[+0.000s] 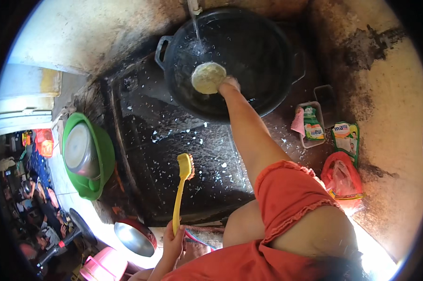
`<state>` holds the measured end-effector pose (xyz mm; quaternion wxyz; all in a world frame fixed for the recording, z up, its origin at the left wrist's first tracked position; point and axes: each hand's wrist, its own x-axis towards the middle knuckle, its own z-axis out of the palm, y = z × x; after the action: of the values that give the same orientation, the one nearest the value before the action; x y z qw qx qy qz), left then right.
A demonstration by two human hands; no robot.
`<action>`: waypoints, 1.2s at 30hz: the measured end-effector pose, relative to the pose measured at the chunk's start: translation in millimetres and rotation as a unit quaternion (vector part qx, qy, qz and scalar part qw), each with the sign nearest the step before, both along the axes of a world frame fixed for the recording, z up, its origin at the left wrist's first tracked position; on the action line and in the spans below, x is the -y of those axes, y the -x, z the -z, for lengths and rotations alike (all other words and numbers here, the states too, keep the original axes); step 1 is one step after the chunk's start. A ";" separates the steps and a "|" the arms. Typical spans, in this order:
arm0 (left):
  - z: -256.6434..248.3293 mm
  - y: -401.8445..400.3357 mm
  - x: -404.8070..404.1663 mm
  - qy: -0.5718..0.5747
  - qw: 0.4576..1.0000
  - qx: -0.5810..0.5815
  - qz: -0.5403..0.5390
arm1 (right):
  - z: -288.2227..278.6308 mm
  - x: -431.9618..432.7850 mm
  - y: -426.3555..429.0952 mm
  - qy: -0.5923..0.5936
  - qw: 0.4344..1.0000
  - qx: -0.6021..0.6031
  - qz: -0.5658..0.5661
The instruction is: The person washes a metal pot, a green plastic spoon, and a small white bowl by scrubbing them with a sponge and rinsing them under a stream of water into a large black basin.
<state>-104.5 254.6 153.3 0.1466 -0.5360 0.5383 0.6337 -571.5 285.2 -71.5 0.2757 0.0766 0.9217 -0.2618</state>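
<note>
My left hand [173, 242] is closed on the handle of a yellow scrubbing brush [184, 172], its head raised over the wet dark floor and its bristles facing right. With my right arm stretched forward, my right hand [229, 85] grips the rim of a round pale-yellow dipper or bowl [209, 78] inside a large black two-handled basin [264, 52]. Water [196, 30] runs from a tap [196, 10] into the basin, just behind the dipper. The fingers of my right hand are partly hidden.
A green basin [107, 154] holding a metal pot [81, 151] stands left. A metal bowl [135, 240] and pink bucket [104, 265] are lower left. At right lie a plastic tray [311, 143], a detergent pouch [345, 138] and a red plastic bag [342, 175]. White bits dot the floor [155, 168].
</note>
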 end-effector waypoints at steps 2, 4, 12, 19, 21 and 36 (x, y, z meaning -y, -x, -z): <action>2.9 -0.4 3.9 0.002 1.000 0.008 -0.024 | -7.7 -2.6 -0.4 0.131 0.991 -0.025 -0.008; 4.7 0.5 6.2 -0.007 1.000 0.005 -0.021 | -19.6 -7.5 8.4 0.115 0.992 -0.043 -0.020; 6.1 6.6 17.5 -0.007 1.000 0.000 -0.021 | -94.3 -71.9 16.3 0.566 0.781 0.012 0.264; 8.6 23.4 16.8 -0.011 1.000 -0.015 -0.006 | -149.4 -182.0 87.5 0.697 0.667 -0.026 0.263; 7.3 24.3 17.0 -0.012 0.999 -0.031 0.013 | -159.2 -200.0 93.8 0.672 0.704 0.018 0.230; -4.1 26.0 -0.6 0.021 0.998 -0.031 0.041 | -86.0 -87.6 -15.1 0.029 0.993 -0.074 -0.089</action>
<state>-130.5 255.2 157.5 0.1446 -0.4961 0.5773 0.6322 -556.4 372.8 14.5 0.2314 -0.0333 0.9348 -0.2675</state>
